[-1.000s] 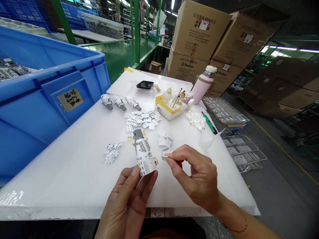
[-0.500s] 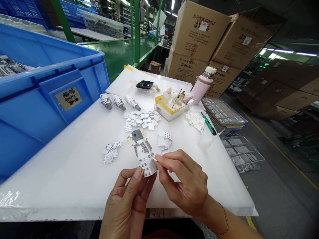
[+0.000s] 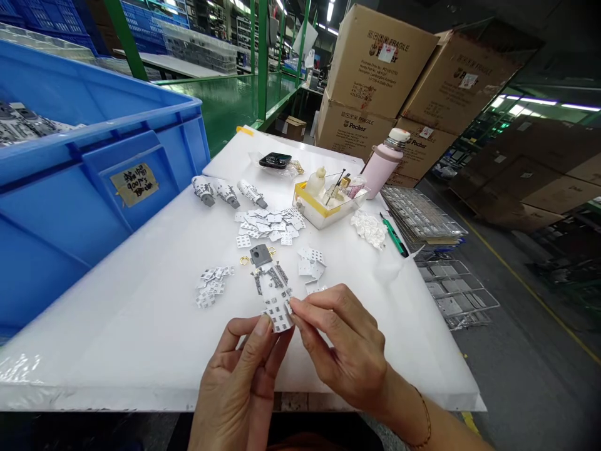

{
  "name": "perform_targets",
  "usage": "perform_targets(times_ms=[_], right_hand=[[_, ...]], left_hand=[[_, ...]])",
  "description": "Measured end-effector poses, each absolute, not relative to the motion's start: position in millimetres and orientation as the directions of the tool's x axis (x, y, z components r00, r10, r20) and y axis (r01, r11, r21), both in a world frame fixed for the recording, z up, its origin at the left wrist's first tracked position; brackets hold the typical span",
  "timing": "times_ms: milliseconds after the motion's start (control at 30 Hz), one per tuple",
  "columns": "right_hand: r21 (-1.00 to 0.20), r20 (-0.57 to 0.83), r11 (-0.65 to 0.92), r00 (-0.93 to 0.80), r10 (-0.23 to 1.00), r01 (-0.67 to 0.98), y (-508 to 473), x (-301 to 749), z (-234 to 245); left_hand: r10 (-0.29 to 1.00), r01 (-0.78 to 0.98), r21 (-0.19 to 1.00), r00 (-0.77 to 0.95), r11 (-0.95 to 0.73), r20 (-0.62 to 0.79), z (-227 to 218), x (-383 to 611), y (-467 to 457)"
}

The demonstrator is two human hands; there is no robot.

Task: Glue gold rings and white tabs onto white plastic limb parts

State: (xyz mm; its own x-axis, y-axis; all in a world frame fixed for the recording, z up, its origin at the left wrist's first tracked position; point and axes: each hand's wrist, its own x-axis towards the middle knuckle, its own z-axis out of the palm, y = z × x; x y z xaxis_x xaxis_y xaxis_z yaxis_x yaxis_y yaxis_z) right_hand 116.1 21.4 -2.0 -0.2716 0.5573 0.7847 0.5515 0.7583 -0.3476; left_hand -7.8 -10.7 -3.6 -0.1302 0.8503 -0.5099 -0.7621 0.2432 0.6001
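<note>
My left hand (image 3: 244, 376) grips the lower end of a small white model part (image 3: 272, 288) with a grey cap and grey fittings, holding it upright above the white table (image 3: 141, 326). The fingertips of my right hand (image 3: 342, 351) are pinched against the right side of that part, perhaps on a tiny white piece; I cannot make it out. Small white punched sheets lie in piles at the middle (image 3: 270, 225), to the left (image 3: 211, 287) and just beyond my right hand (image 3: 310, 263).
A big blue crate (image 3: 94, 188) stands along the left. Three similar finished parts (image 3: 228, 191) lie further back. A yellow-rimmed clear tray (image 3: 326, 203) with small bottles, a pink bottle (image 3: 382, 164), a green pen (image 3: 393, 232), stacked clear trays (image 3: 422, 216) and cardboard boxes (image 3: 375, 81) are beyond.
My right hand, which pinched a small white piece apart from the part, has moved left and now presses on the part's right side. The left hand has kept its hold.
</note>
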Motion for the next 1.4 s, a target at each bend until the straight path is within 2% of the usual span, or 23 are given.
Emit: perform_targets(times_ms=[200,333,467,667,733,867,967,1033,1200,1400], right_hand=[[-0.375,0.782,0.749,-0.248,0.572,0.545,19.0,113.8,-2.9],[-0.529,0.732,0.715,-0.181,0.657,0.458,19.4,113.5,-3.5],[-0.729,0.611,0.607,-0.1,0.786,0.316,21.2,115.2,-3.6],[-0.767,0.577,0.591,-0.137,0.806,0.248,22.8,119.2,1.3],[-0.843,0.48,0.505,-0.162,0.862,0.188,22.6,121.0,3.5],[-0.977,0.201,0.212,-0.205,0.958,0.035,22.5,123.8,6.7],[-0.998,0.05,0.038,-0.266,0.963,-0.049,24.0,123.9,7.5],[-0.997,0.012,-0.012,-0.31,0.951,-0.076,25.2,122.7,7.0],[-0.988,0.015,-0.036,-0.322,0.947,-0.153,25.9,117.8,4.3],[-0.986,0.005,-0.05,-0.327,0.945,-0.16,21.0,113.9,1.3]], left_hand=[[0.853,-0.748,0.623,-0.156,0.227,-0.498,-1.0,-6.9,-10.8],[0.853,-0.741,0.621,-0.13,0.255,-0.506,0.3,-7.1,-9.9],[0.86,-0.734,0.624,-0.112,0.267,-0.498,-2.7,-11.0,-10.5],[0.88,-0.664,0.699,-0.13,0.264,-0.456,3.8,-14.8,-9.5],[0.883,-0.666,0.693,-0.11,0.275,-0.457,7.5,-13.7,-7.7],[0.883,-0.681,0.66,-0.042,0.317,-0.467,9.3,-12.8,-5.0],[0.883,-0.653,0.673,-0.016,0.346,-0.469,7.3,-15.7,-6.7],[0.877,-0.62,0.692,-0.015,0.369,-0.481,6.1,-18.4,-8.6],[0.896,-0.545,0.759,-0.031,0.356,-0.442,4.8,-22.9,-9.0],[0.926,-0.366,0.887,-0.138,0.282,-0.352,3.4,-26.1,-6.6]])
